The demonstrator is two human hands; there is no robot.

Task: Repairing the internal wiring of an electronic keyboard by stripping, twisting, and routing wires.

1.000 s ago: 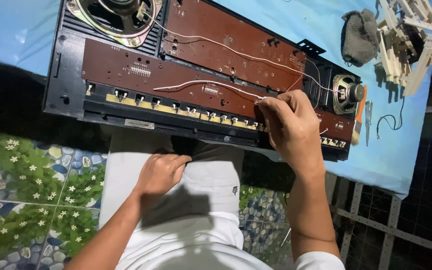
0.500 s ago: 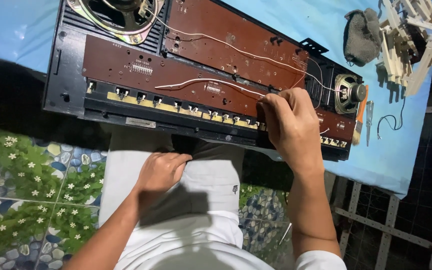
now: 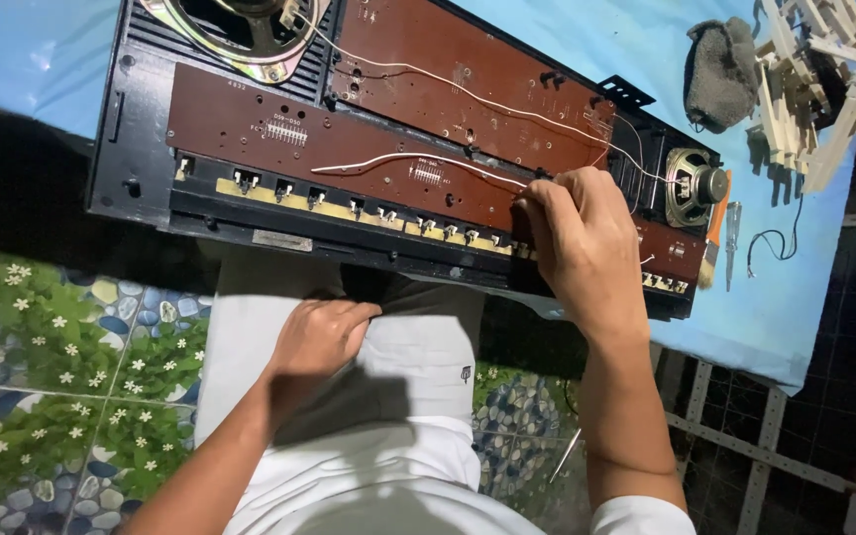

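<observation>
right hand [image 3: 587,243] rests on the opened keyboard chassis [image 3: 388,168] on the bench, fingers together pinching at the brown circuit board [image 3: 349,159]. left hand [image 3: 317,337] lies fisted on the lap, near side.

Lighting is bright and even from above, cool in tone. The blue cloth [image 3: 587,40] is well lit, nearly washed out at the upper left. Brown boards [image 3: 369,149] show soft sheen, no hard glare. Deep shadow lies under the table edge and at the right margin. The right hand [image 3: 582,243] casts only a faint shadow. Focus is sharp throughout; slight wide-angle stretch at the corners.
</observation>
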